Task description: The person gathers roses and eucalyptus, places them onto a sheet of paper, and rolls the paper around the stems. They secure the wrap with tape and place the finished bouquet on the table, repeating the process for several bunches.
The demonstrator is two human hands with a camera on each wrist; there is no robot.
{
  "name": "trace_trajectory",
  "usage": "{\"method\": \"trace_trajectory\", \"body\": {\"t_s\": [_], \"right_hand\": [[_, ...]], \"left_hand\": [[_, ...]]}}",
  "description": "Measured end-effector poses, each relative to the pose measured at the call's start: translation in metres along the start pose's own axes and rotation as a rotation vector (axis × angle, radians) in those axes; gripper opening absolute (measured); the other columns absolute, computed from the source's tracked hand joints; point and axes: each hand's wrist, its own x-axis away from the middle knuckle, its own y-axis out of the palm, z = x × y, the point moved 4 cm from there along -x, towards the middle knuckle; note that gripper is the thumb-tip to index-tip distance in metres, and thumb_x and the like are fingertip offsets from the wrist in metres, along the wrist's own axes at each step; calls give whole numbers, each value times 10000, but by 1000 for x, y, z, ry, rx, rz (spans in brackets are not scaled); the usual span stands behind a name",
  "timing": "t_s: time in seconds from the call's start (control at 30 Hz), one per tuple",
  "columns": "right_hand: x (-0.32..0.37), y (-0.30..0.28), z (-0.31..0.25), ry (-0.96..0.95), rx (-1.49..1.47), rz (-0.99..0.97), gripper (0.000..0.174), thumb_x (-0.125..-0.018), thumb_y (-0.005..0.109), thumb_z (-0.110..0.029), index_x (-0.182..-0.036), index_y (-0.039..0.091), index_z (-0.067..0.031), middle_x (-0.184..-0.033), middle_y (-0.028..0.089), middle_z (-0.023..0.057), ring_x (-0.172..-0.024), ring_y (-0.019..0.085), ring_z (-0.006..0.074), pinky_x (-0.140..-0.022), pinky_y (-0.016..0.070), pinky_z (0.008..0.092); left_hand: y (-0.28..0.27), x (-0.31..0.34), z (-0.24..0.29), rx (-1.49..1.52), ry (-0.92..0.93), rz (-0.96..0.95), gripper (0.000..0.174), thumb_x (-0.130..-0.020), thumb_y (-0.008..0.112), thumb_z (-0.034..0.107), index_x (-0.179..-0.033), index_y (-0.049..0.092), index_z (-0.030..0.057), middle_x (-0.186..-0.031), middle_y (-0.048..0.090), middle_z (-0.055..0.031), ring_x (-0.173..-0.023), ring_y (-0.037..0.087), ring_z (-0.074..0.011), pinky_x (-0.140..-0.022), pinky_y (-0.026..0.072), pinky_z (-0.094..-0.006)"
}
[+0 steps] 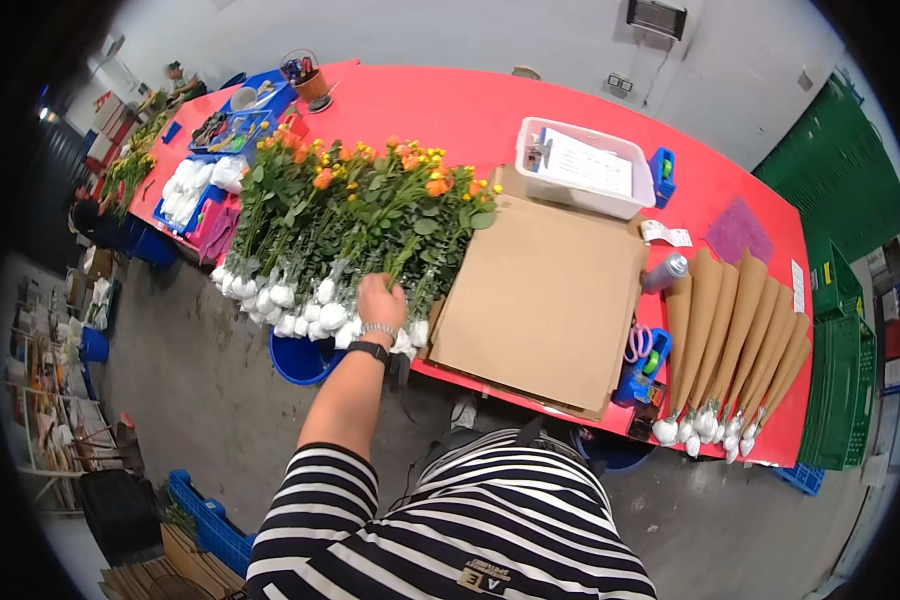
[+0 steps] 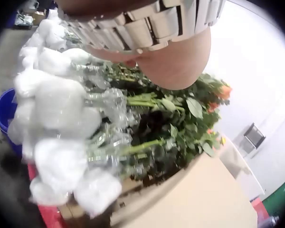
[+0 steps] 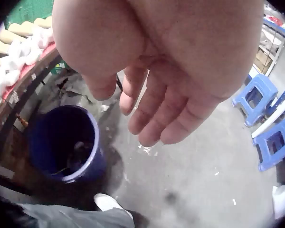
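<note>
A row of orange and yellow roses (image 1: 350, 210) lies on the red table (image 1: 450, 110), their stem ends wrapped in white wadding (image 1: 300, 310) at the table's near edge. My left hand (image 1: 382, 298) reaches in and grips the stems just above the wadding, fingers curled down among them. In the left wrist view only the heel of that hand and a metal watch band show above the green stems (image 2: 142, 102) and the wadding (image 2: 57, 104). My right hand (image 3: 152, 109) hangs below the table with relaxed fingers, holding nothing, over the concrete floor.
A stack of brown cardboard sheets (image 1: 545, 300) lies right of the roses, a white bin (image 1: 585, 170) behind it. Bouquets in kraft paper cones (image 1: 740, 330) lie at the right. A blue bucket (image 1: 300, 360) (image 3: 61, 142) stands under the table edge. Blue stools (image 3: 256, 95) stand nearby.
</note>
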Motion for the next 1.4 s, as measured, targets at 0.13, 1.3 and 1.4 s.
{"method": "trace_trajectory", "body": {"t_s": [0.13, 1.3, 1.4], "right_hand": [[26, -19, -11, -78, 81, 68, 277, -953, 629, -266, -953, 659, 10, -849, 720, 168, -853, 736, 310, -726, 562, 409], [2, 30, -142, -348, -13, -87, 217, -990, 621, -188, -922, 657, 14, -749, 647, 56, -628, 592, 162, -577, 487, 329], [-24, 36, -194, -432, -157, -202, 198, -995, 660, -221, -1068, 680, -38, -812, 671, 28, -655, 585, 103, -576, 482, 276]], "left_hand": [[-8, -57, -57, -141, -132, 70, 307, -846, 694, 182, -1133, 683, 72, -1216, 616, -135, -1179, 564, -353, -1007, 457, -481], [-177, -27, 40, 453, 282, -249, 105, -925, 672, 49, -980, 720, -27, -833, 744, -102, -775, 697, -169, -686, 540, -328], [-158, 5, 79, 992, 14, -545, 184, -970, 591, -21, -1128, 686, -29, -1036, 746, -82, -1000, 703, -174, -889, 549, -323]]}}
